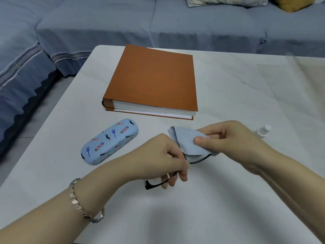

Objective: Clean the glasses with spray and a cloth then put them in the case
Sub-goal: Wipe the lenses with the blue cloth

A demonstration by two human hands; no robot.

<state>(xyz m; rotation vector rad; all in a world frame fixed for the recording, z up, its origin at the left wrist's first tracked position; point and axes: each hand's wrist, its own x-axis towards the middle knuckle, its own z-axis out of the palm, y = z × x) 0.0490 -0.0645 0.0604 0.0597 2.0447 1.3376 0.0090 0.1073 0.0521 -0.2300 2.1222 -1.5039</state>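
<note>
Glasses [153, 185] with a thin black frame are held just above the table, near its front middle, between the person's 2 hands. The left hand [167, 155] grips the glasses with its fingers curled round the frame; 1 dark end of the frame sticks out below its fingers. The right hand [233, 138] pinches a soft pale blue cleaning cloth [184, 138] between thumb and fingers, folded over 1 lens, so that only the lower rim of that lens shows under the cloth. A bracelet of rose-gold and grey links [77, 203] sits on the left wrist. Left of the hands lies a closed, oblong, light blue glasses case [109, 141] printed with moustaches, combs, scissors and barber poles, set at a slant and apart from the hands. Behind the right hand stands a small clear spray bottle with a white cap [262, 131], partly hidden by that hand. Farther back lies a thick square album with an orange-brown cover [153, 80], shut and flat. All of this rests on a white table with faint grey marble veining [228, 199] and a rounded corner. Beyond the table runs a sofa under a grey-blue cover with a trimmed, scalloped skirt [105, 23], with a pale patterned cushion [226, 0] and a mustard cushion [293, 3] at the top edge. Grey floor [44, 103] shows to the left.
</note>
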